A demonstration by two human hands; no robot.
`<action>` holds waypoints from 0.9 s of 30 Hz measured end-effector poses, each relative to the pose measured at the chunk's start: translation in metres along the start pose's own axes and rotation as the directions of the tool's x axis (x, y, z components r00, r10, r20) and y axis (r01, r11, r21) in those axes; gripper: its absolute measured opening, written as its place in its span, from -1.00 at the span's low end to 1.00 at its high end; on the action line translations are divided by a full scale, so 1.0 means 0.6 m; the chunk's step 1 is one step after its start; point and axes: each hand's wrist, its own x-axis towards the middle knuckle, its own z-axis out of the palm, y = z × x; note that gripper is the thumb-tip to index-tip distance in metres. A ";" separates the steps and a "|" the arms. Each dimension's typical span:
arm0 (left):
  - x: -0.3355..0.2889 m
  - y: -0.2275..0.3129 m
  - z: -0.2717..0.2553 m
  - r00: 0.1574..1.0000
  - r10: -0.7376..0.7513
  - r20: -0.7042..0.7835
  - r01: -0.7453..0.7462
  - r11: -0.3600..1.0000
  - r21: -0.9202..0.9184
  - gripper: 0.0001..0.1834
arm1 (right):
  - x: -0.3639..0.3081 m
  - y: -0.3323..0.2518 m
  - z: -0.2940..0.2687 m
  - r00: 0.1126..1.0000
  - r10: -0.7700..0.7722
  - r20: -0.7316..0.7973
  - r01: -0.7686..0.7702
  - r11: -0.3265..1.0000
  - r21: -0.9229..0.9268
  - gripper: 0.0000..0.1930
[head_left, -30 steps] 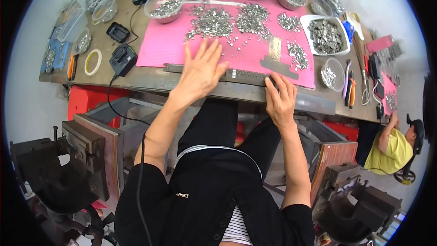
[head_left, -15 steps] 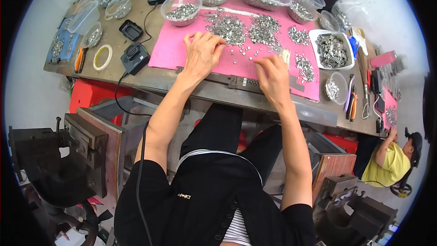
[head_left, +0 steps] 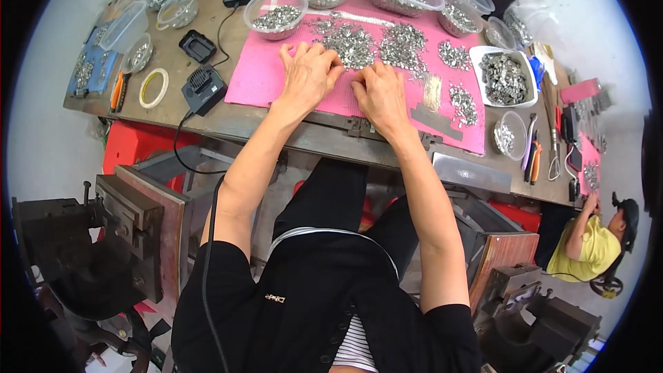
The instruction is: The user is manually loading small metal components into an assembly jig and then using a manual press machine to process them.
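Small silvery metal pieces [head_left: 349, 45] lie heaped on a pink mat [head_left: 259, 69], with another heap of metal pieces [head_left: 402, 45] to its right. My left hand [head_left: 309, 77] rests at the left heap's near edge, its fingers bent and closed toward the thumb. Close beside it, my right hand [head_left: 382, 93] is bent down at the near edge between the heaps, fingertips drawn together. Whatever either hand pinches is hidden by the fingers or too small to name. A flat metal strip [head_left: 438, 121] lies on the mat right of my right hand.
Clear plastic tubs [head_left: 275, 1] of metal pieces line the back. A white tub [head_left: 533, 93] of darker pieces stands right, near orange-handled pliers [head_left: 535, 162]. Left are a black charger [head_left: 205, 90] and a tape roll [head_left: 153, 88]. A person in a yellow shirt [head_left: 587, 249] sits far right.
My right hand has moved left and away from me, from the metal strip to the heaps, beside my left hand. My left hand has shifted only slightly. Loose pieces between the hands no longer show.
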 end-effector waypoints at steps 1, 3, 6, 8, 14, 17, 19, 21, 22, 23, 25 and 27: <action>0.001 0.002 0.001 1.000 0.004 0.004 -0.004 1.000 0.010 -0.90 | 0.000 0.002 -0.001 1.000 0.005 0.003 -0.005 1.000 -0.002 -0.87; 0.001 0.001 0.003 1.000 0.030 -0.002 -0.030 1.000 -0.003 -0.90 | 0.000 0.007 -0.010 1.000 -0.026 0.013 0.026 0.999 0.047 -0.88; -0.009 0.008 -0.014 0.998 0.064 -0.002 -0.064 0.998 -0.026 -0.90 | -0.020 0.023 -0.049 1.000 0.009 -0.012 -0.007 0.985 0.174 -0.92; -0.023 0.016 -0.031 0.996 0.071 0.058 -0.069 0.997 -0.040 -0.91 | -0.049 0.032 -0.089 0.986 0.133 0.103 -0.162 0.919 0.360 -0.93; -0.046 0.022 -0.034 0.993 0.051 0.107 -0.042 0.995 -0.087 -0.89 | -0.117 0.019 -0.119 0.997 0.032 0.065 -0.049 0.956 0.288 -0.87; -0.048 0.019 -0.030 0.993 0.031 0.112 -0.018 0.993 -0.114 -0.88 | -0.123 0.011 -0.115 0.998 -0.059 0.019 0.055 0.981 0.186 -0.85; -0.050 0.020 -0.030 0.994 0.037 0.104 -0.024 0.993 -0.119 -0.87 | -0.124 0.007 -0.115 0.997 -0.074 0.015 0.071 0.984 0.165 -0.84; -0.052 0.022 -0.034 0.996 0.043 0.073 -0.032 0.990 -0.135 -0.87 | -0.123 0.008 -0.113 0.987 -0.162 0.000 0.162 0.983 0.086 -0.84; -0.051 0.020 -0.036 0.997 0.042 0.070 -0.032 0.991 -0.131 -0.87 | -0.123 0.008 -0.114 0.986 -0.167 -0.003 0.166 0.982 0.088 -0.84; -0.053 0.017 -0.037 0.995 0.003 0.103 0.017 0.981 -0.194 -0.89 | -0.124 0.008 -0.116 0.986 -0.164 -0.003 0.163 0.980 0.113 -0.85; -0.053 0.012 -0.043 0.990 -0.039 0.134 0.072 0.966 -0.249 -0.90 | -0.118 0.009 -0.116 0.986 -0.169 -0.004 0.167 0.975 0.144 -0.86; -0.050 0.013 -0.047 0.986 -0.029 0.162 0.072 0.960 -0.269 -0.91 | -0.105 0.013 -0.117 0.995 -0.095 0.004 0.092 0.970 0.226 -0.88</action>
